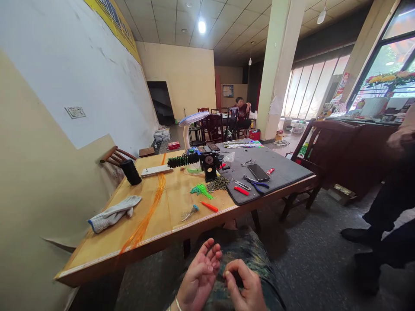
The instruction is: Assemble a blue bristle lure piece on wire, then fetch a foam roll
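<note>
Both my hands rest over my lap, below the near edge of the wooden table (106,255). My left hand (199,274) lies palm up with its fingers loosely spread and nothing in it. Beside it my right hand (243,285) is curled, thumb and fingers pinched together on something too small to make out. On the table lie a white work glove (113,212), a long orange bundle of strands (149,207), green strands (201,190), an orange pen-like tool (209,207) and a black machine with a dark brush-like roll (194,162).
A grey mat (285,170) carries a phone (258,172), blue pliers (257,184) and small tools. A dark wooden chair (324,147) stands at the right. A standing person's dark legs and shoes (376,224) are at far right. Another person sits at a far table (241,110).
</note>
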Motion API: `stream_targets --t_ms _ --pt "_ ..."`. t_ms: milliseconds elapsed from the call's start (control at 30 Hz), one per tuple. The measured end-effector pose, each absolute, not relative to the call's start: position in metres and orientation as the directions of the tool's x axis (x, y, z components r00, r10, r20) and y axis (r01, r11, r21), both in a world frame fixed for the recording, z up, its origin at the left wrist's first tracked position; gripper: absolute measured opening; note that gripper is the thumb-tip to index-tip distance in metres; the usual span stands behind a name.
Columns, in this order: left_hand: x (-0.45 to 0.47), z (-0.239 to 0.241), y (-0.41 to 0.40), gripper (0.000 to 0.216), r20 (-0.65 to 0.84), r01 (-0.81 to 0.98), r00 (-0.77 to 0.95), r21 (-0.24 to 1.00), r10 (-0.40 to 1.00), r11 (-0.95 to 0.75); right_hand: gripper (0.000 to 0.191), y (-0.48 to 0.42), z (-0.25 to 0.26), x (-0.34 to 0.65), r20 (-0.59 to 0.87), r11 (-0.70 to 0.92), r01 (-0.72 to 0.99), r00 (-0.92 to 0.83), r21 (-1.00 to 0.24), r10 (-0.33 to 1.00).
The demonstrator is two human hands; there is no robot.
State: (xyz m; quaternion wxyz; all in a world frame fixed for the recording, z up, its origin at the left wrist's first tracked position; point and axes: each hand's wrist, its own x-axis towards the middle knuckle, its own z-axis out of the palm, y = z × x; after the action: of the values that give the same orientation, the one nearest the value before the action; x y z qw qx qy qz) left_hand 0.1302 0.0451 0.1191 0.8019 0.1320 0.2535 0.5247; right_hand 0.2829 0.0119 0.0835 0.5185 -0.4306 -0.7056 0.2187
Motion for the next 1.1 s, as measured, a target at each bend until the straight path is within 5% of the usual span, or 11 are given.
stream_targets --t_ms 533,1100 --pt "0.132 0.12 0.041 0.059 -0.286 -0.755 0.326 0.494 0.901 0.43 0.011 0.012 0.103 0.27 0.695 0.65 0.47 -0.1 -0.597 0.712" --pt "0.133 0.118 0.037 0.058 -0.198 -0.702 0.256 0.635 0.946 0.323 0.01 0.011 0.092 0.272 0.637 0.613 0.481 -0.137 -0.627 0.759"
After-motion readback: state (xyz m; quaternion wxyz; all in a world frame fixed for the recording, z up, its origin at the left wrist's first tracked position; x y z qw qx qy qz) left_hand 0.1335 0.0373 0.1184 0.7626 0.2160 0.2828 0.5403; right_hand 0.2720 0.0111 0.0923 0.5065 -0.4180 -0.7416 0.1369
